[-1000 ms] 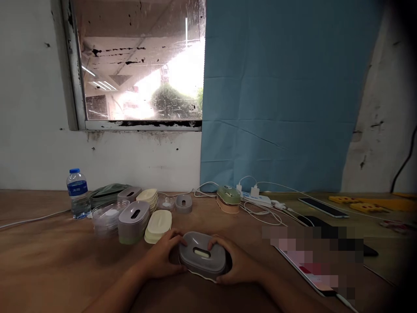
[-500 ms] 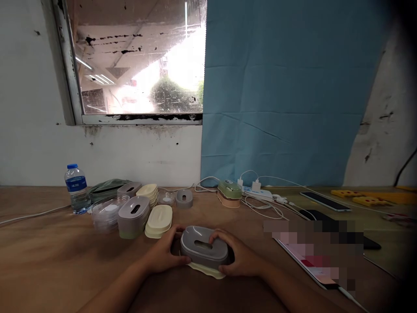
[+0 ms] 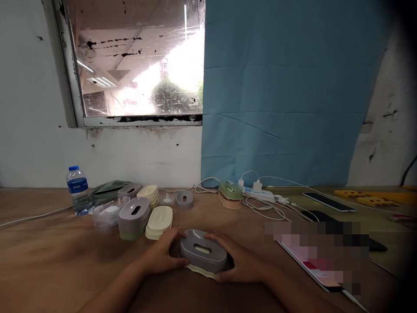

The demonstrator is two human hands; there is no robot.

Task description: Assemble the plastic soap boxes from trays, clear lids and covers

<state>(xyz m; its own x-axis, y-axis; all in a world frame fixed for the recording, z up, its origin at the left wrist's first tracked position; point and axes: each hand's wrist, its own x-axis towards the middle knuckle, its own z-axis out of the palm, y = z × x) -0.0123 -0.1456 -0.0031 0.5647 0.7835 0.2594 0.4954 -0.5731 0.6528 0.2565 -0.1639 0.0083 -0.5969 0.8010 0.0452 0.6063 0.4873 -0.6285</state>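
Close in front of me sits a grey oval plastic cover (image 3: 202,256) with a slot in its top, over a cream base (image 3: 202,271) whose rim shows along the lower front edge. Something pale shows through the slot. My left hand (image 3: 167,254) holds the cover's left end, thumb on the front side and fingers at the back. On the opposite end my right hand (image 3: 239,261) grips it, fingers on the top back edge and thumb low at the front near the rim. Beyond my left hand lies a cream oval piece (image 3: 159,221).
Behind on the left are another grey cover (image 3: 134,217), clear plastic containers (image 3: 107,215), stacked cream pieces (image 3: 149,194) and a water bottle (image 3: 78,191). A green box (image 3: 230,190) stands beside a power strip (image 3: 260,193) with cables. A tablet-like device (image 3: 312,265) lies right.
My right fingers have moved off the slot to the cover's back edge. A pale surface now shows through the slot where it looked brown before. The camera view has shifted slightly.
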